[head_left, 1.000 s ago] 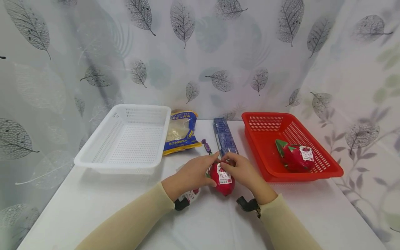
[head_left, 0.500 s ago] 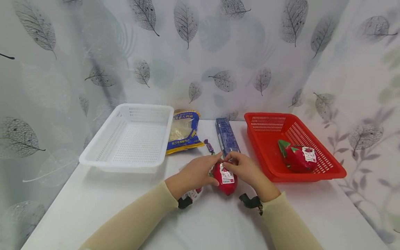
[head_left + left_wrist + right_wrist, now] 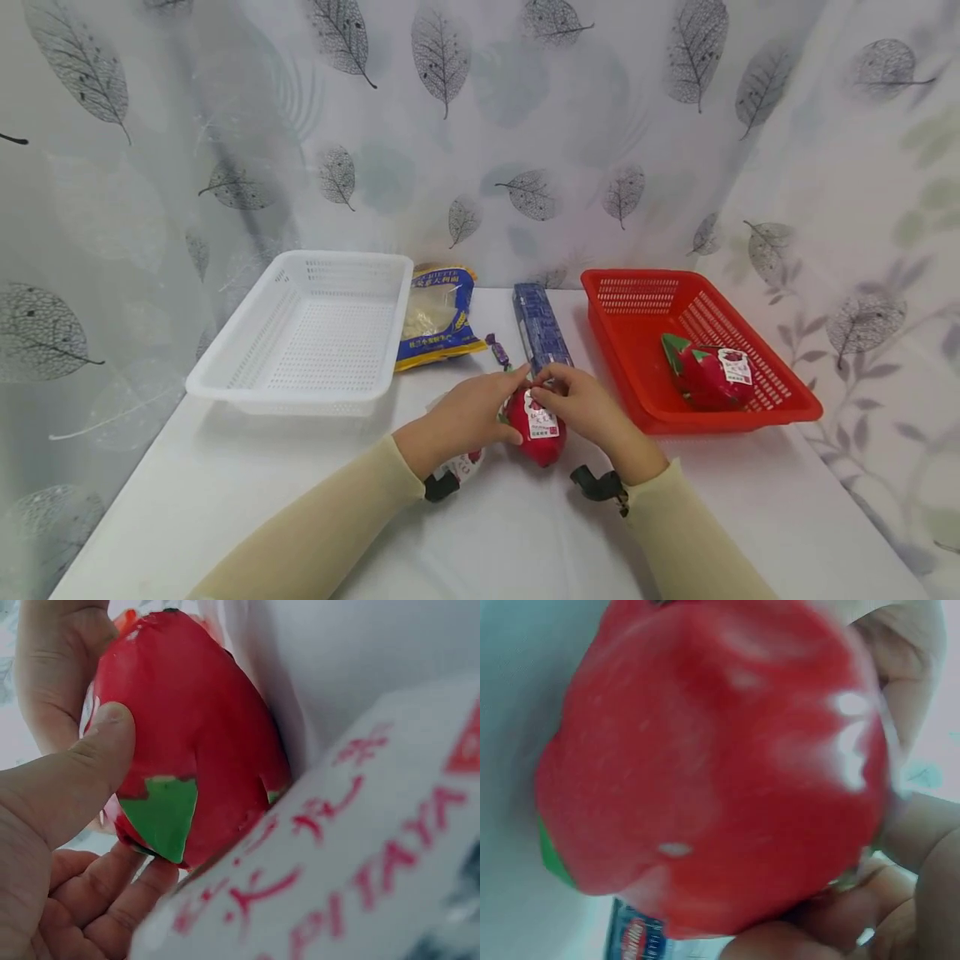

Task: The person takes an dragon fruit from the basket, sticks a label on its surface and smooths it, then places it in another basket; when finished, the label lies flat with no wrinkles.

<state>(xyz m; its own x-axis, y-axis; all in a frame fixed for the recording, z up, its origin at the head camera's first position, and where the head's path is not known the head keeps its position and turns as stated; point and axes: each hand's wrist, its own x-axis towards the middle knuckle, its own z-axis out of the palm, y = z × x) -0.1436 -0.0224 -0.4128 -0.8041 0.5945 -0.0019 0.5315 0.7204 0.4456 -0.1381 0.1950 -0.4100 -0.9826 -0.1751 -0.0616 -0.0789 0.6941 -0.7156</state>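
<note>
A red dragon fruit (image 3: 542, 454) with green scales and a white printed label (image 3: 542, 421) lies on the table between both hands. The left hand (image 3: 472, 419) holds it from the left; in the left wrist view, its thumb (image 3: 101, 746) lies on the red skin and its fingers curl at the green end. On the other side, the right hand (image 3: 588, 417) has bent fingers at the label's upper edge, seemingly pinching there. Under the left wrist lies a white piece printed PITAYA (image 3: 337, 847), partly hidden. The right wrist view shows the fruit (image 3: 712, 765) close up.
A white basket (image 3: 296, 392) stands left. On the right is a red basket (image 3: 637, 379) with another labelled dragon fruit (image 3: 708, 379). Between them lie a pasta bag (image 3: 438, 321), a long blue box (image 3: 542, 329) and a small purple-wrapped candy (image 3: 498, 352). A patterned curtain hangs behind.
The head view shifts slightly sideways and back. Both hands stay on the dragon fruit with hardly any visible movement.
</note>
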